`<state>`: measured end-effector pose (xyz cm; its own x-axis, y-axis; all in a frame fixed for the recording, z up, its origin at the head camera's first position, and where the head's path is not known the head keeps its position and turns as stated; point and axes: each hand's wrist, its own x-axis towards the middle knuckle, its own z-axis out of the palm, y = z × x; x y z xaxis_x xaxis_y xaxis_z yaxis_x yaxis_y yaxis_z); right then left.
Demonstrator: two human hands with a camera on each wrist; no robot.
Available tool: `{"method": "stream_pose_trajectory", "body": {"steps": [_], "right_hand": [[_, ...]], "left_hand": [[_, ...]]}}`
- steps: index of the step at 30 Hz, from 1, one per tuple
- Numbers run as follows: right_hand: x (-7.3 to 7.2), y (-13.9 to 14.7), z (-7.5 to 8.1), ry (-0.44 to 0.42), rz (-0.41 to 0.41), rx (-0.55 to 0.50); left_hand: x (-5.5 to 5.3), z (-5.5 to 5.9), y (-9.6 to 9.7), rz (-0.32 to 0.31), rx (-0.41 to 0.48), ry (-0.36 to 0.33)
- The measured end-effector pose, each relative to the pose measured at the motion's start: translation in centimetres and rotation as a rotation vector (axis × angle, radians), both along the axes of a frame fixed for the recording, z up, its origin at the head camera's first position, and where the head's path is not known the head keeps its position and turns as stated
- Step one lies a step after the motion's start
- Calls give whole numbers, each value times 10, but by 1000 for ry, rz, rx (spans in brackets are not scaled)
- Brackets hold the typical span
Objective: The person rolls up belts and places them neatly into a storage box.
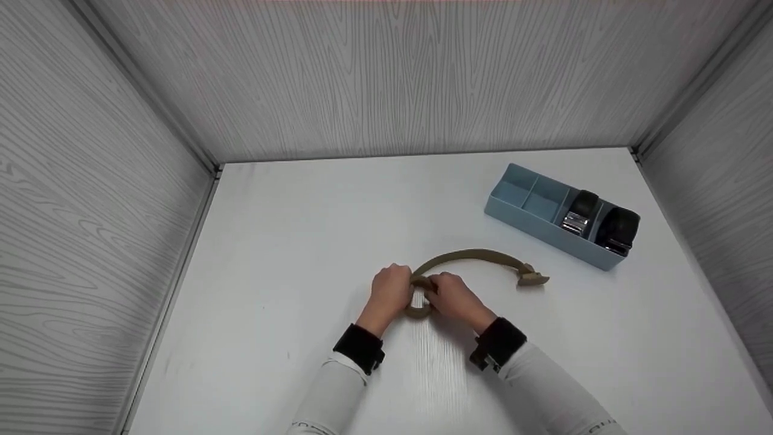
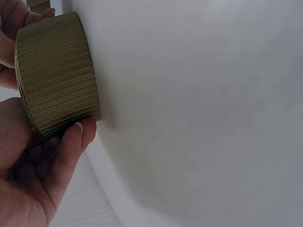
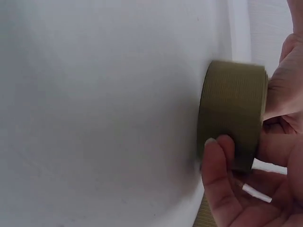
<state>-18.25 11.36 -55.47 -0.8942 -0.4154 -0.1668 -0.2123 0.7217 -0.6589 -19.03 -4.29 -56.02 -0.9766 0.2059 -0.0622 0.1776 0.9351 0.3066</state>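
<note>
An olive-green webbing belt [image 1: 471, 254] is partly wound into a loose ring between both hands. My left hand [image 1: 391, 290] grips the left side of the ring; in the left wrist view its fingertips curl against the ribbed outer face of the coil [image 2: 59, 75]. The right hand [image 1: 457, 299] holds the opposite side, and in the right wrist view fingers press the outside of the coil [image 3: 232, 104] while the thumb lies at its inner edge. From the ring, the unwound length arcs rightward over the white table to a tan end piece [image 1: 531, 278].
A blue divided tray [image 1: 543, 232] stands at the back right. Its two right-hand compartments hold rolled black belts, one with a shiny metal buckle [image 1: 575, 223]. Grey wood-grain panels [image 1: 386, 78] enclose the table at the back and both sides.
</note>
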Motion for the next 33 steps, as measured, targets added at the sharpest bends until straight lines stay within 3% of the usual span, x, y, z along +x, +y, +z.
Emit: {"method": "stream_pose_trajectory", "body": {"steps": [5,9,16,28,33], "right_hand": [[1,0,5,-59,-37,8],[0,0,4,-35,-18,-6],[1,-1,6,-46,-65,18],[-1,1,6,-12,-57,3],[-2,2,6,26,-5,9]], "left_hand": [[-2,0,2,9,3,-22],[-4,-1,1,-15,-18,-13],[-5,-1,1,-9,0,-5],[-7,0,3,-23,-12,9],[-6,0,3,-31,-25,15]]}}
